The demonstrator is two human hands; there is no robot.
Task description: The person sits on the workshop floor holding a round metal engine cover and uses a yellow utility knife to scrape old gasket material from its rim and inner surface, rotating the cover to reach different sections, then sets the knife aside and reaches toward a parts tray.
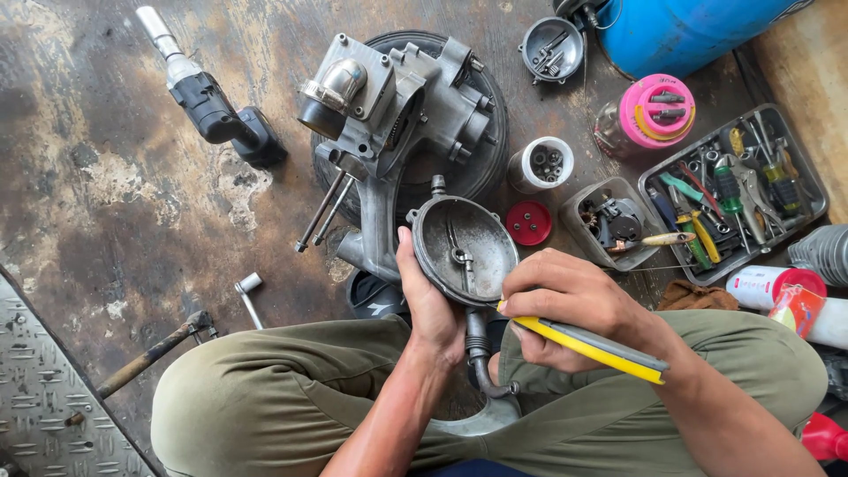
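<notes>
Scraping the inner rim of the round metal cover (465, 250) with a yellow-handled cutter (587, 344). Best done, probably, with the blade kept nearly flat to the rim and with short, light strokes, so as not to gouge the sealing face. Good also to turn the cover little by little with the supporting hand, and not to twist the wrist of the cutting one.

Left hand (430, 305): curled around the left edge of the cover, thumb laid along the rim, fingers under it and hidden. Holding it tilted above the lap, between the knees, just beside the other hand.

Right hand (565, 305): closed tightly on the cutter, fingers wrapped over the front of the handle, tip against the lower right rim of the cover. Blade itself hidden by the fingers; impossible to say how far out.

Beyond the hands, on the floor (106, 177): a grey engine casing (393, 106) on a tyre. To the right of the right hand: a metal tray of tools (738, 190).
</notes>
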